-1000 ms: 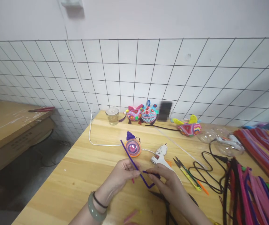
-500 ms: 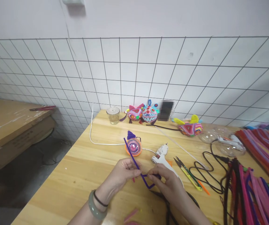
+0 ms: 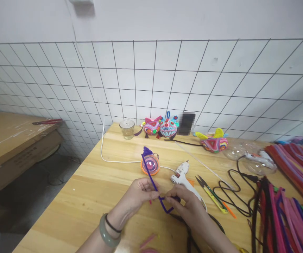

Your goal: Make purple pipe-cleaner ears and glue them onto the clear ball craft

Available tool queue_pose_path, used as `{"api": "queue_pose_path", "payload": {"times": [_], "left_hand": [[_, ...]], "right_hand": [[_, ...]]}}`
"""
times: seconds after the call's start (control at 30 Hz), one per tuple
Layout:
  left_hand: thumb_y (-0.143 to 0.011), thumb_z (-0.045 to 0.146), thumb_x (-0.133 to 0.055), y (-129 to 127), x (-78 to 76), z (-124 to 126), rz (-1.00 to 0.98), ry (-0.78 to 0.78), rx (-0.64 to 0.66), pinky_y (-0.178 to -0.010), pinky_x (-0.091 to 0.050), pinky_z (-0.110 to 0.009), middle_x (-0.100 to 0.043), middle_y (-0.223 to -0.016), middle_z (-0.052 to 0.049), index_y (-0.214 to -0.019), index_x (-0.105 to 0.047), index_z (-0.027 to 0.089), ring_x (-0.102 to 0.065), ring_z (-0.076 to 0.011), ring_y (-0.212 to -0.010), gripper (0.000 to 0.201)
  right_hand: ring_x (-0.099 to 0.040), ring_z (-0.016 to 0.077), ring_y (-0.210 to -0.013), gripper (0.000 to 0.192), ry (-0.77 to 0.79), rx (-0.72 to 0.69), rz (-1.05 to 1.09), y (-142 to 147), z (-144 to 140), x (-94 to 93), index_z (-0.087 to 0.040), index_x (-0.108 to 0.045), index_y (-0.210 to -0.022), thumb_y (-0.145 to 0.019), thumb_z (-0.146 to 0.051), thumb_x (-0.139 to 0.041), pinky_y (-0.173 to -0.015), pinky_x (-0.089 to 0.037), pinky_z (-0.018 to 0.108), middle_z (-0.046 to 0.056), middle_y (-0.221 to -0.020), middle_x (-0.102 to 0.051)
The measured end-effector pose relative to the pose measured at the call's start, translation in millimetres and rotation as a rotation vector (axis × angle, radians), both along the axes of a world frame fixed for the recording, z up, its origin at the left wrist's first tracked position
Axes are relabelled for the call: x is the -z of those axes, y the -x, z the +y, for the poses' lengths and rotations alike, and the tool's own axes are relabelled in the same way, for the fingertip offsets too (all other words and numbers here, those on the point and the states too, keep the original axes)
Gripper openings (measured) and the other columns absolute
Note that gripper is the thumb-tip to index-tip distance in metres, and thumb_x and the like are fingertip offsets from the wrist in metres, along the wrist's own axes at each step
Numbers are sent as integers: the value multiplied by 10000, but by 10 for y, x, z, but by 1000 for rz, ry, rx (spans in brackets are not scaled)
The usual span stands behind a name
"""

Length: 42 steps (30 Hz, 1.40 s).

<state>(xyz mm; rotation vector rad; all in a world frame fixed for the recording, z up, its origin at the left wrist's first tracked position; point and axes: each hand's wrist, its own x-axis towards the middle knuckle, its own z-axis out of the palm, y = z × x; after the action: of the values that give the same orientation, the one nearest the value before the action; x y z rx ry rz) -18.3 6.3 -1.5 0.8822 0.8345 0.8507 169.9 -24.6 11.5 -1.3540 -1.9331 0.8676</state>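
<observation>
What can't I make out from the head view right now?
- Blurred dark rectangle by the tiled wall: unreadable.
- Bent purple pipe cleaner: its ends sit inside the left hand and right hand.
- Heap of coloured pipe cleaners: cut off at the right edge.

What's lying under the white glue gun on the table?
An orange scrap pokes out from beneath the glue gun, on the wooden table. How far it runs underneath is hidden by the gun's body and the right hand.

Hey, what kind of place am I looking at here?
Most likely a handicraft workbench: a wooden table against a tiled wall, with heaps of coloured pipe cleaners, a white glue gun and finished bright ornaments. Both hands bend a purple pipe cleaner.
</observation>
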Motion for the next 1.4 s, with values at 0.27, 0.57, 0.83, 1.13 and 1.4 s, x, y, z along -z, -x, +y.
{"api": "queue_pose_path", "payload": {"times": [0.27, 0.57, 0.83, 1.13, 1.4], "left_hand": [[-520, 291, -846, -10, -25, 4, 44, -33, 14, -490, -385, -217, -641, -598, -3, -711, -693, 129, -522, -99, -525, 293], [-565, 287, -827, -2, -23, 1, 62, -75, 37, -501, -394, -210, -666, -623, -7, -723, -701, 135, -539, -97, -538, 254], [-558, 277, -831, 1, -25, 17, 46, -72, 65, -497, -398, -192, -709, -691, -20, -752, -712, 144, -574, -99, -569, 263], [-507, 287, -849, -15, -42, 14, 102, -17, 29, -500, -403, -216, -680, -611, -20, -712, -694, 118, -551, -98, -519, 308], [-515, 300, -844, -28, -17, 10, 102, -15, 25, -513, -402, -231, -686, -634, -32, -716, -691, 116, -551, -107, -530, 313]], "right_hand": [[-566, 201, -787, 171, 50, -24, -7, -4, 16, -3, -201, -683, -739, -848, -232, -556, -728, -440, 302, 41, -766, -642], [-560, 194, -764, 165, 56, -33, -19, -7, 18, 10, -207, -684, -747, -845, -238, -556, -705, -440, 295, 32, -750, -643], [-570, 195, -756, 156, 57, -10, -59, 7, 19, -27, -202, -680, -730, -833, -216, -563, -684, -442, 285, 30, -727, -645], [-571, 187, -727, 171, 96, -23, -62, 1, 28, -12, -193, -688, -740, -836, -233, -551, -680, -442, 288, 30, -715, -647], [-565, 188, -724, 171, 95, -17, -42, 10, 24, -28, -212, -705, -754, -836, -233, -557, -669, -449, 287, 30, -718, -652]]}}
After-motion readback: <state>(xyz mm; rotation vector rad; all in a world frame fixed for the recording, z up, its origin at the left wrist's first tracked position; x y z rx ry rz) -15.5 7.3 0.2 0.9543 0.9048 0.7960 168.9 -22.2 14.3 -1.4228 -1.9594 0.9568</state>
